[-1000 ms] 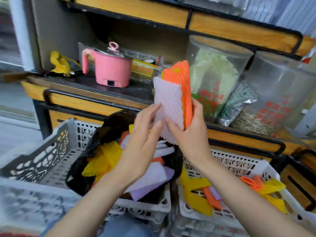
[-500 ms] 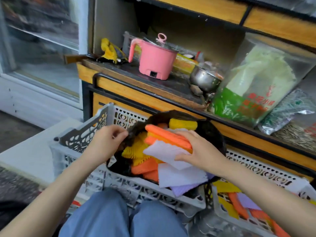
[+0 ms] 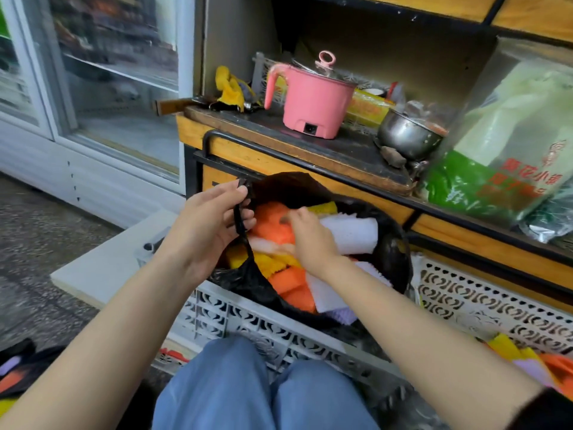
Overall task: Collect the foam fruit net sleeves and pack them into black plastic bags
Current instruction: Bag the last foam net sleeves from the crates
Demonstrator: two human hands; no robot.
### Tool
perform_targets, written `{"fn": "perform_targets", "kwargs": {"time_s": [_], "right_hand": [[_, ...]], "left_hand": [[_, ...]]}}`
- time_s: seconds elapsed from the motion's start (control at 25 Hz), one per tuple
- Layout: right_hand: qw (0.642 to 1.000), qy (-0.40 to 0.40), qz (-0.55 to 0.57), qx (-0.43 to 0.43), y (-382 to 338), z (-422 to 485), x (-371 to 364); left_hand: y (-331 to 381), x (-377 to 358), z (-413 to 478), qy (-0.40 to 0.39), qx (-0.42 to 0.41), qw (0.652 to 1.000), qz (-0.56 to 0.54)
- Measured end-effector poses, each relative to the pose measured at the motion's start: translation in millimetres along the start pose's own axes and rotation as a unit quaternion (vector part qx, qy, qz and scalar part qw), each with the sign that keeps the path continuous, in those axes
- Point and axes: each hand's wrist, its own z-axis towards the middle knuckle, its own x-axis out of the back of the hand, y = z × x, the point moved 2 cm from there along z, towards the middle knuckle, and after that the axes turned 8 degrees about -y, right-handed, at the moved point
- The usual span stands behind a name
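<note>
- Sitting with my knees (image 3: 248, 392) nearest, I have the white crate (image 3: 279, 327) just beyond them and below both hands. The black plastic bag (image 3: 393, 252) stands in it, mouth up.
- My left hand (image 3: 214, 225) grips the bag's rim, a strip of black plastic pinched between the thumb and curled fingers. This holds the mouth open on that side.
- My right hand (image 3: 307, 240) is just right of the left, down inside the mouth on top of the foam sleeves (image 3: 269, 217). Its fingers are blurred, so I cannot tell whether they pinch a sleeve or only press on the pile.
- The sleeves lie under and around that hand: orange ones at its fingertips, a white sleeve (image 3: 350, 232) just beyond its knuckles, and yellow sleeves (image 3: 273, 263) below the wrist, toward me.
- I judge the step in hand to be stuffing a batch into the bag, which looks nearly full. The next move calls for pressing the pile flat while my left hand holds the rim taut.
- More loose sleeves (image 3: 508, 349) lie well to the right of my right hand, by the second crate (image 3: 480, 299).
- Beyond both hands, the shelf holds a pink pot (image 3: 313, 100) and a steel bowl (image 3: 406, 135), neither part of this job.
</note>
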Motion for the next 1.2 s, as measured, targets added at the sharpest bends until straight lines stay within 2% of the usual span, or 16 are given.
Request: {"fn": "perform_targets", "kwargs": {"time_s": [0.08, 0.12, 0.28, 0.36, 0.44, 0.52, 0.64, 0.72, 0.8, 0.84, 0.88, 0.92, 1.0, 1.08, 1.2], "right_hand": [[0.989, -0.117, 0.059, 0.062, -9.4, -0.2, -9.1], [0.983, -0.135, 0.091, 0.089, -11.9, -4.3, -5.6], [0.976, -0.058, 0.184, 0.101, 11.0, -45.7, 29.8], [0.983, -0.103, 0.109, 0.103, 38.8, -75.5, 36.2], [0.978, -0.186, -0.031, 0.085, 65.7, -103.3, 23.3], [0.972, -0.203, -0.098, 0.073, 83.8, -119.7, 4.3], [0.984, -0.126, -0.103, 0.071, 85.8, -120.3, 6.6], [0.994, -0.062, -0.092, 0.021, 78.1, -108.9, 26.6], [0.997, 0.070, -0.007, -0.038, 63.2, -91.5, 48.8], [0.987, 0.146, 0.040, -0.049, 52.2, -82.4, 54.9], [0.977, 0.202, 0.053, -0.034, 38.5, -73.0, 56.3], [0.975, 0.222, 0.024, -0.006, 24.5, -61.9, 51.0], [0.979, 0.188, -0.049, 0.066, 4.7, -37.1, 22.6], [0.992, 0.067, -0.027, 0.101, -0.8, -18.6, -11.9], [0.989, -0.117, 0.051, 0.074, 1.5, -16.5, -42.8]], "left_hand": [[0.7, 4.3, -2.5, 0.000, -0.006, 1.000, 0.024], [0.9, 5.6, -3.4, 0.001, -0.008, 0.999, 0.034], [-3.1, 4.5, -4.3, 0.007, -0.009, 0.998, 0.063], [-7.1, -0.4, -3.2, 0.010, -0.008, 0.997, 0.075], [-11.2, -6.0, -1.3, 0.014, -0.003, 0.996, 0.085], [-14.0, -11.9, -1.3, 0.007, -0.002, 0.995, 0.099], [-15.7, -19.0, -4.3, -0.009, -0.008, 0.992, 0.122], [-13.7, -20.5, -5.7, -0.010, -0.012, 0.990, 0.139], [-9.9, -20.9, -6.1, -0.006, -0.008, 0.990, 0.138], [-8.2, -22.1, -6.1, -0.006, -0.007, 0.991, 0.134], [-7.3, -23.7, -5.6, -0.007, -0.006, 0.992, 0.127], [-6.7, -25.5, -5.3, -0.006, -0.004, 0.993, 0.116], [-5.3, -27.0, -4.8, -0.005, -0.003, 0.995, 0.098], [-2.4, -24.4, -4.8, -0.010, -0.005, 0.995, 0.095], [1.9, -16.9, -5.7, -0.021, 0.001, 0.993, 0.114]]}}
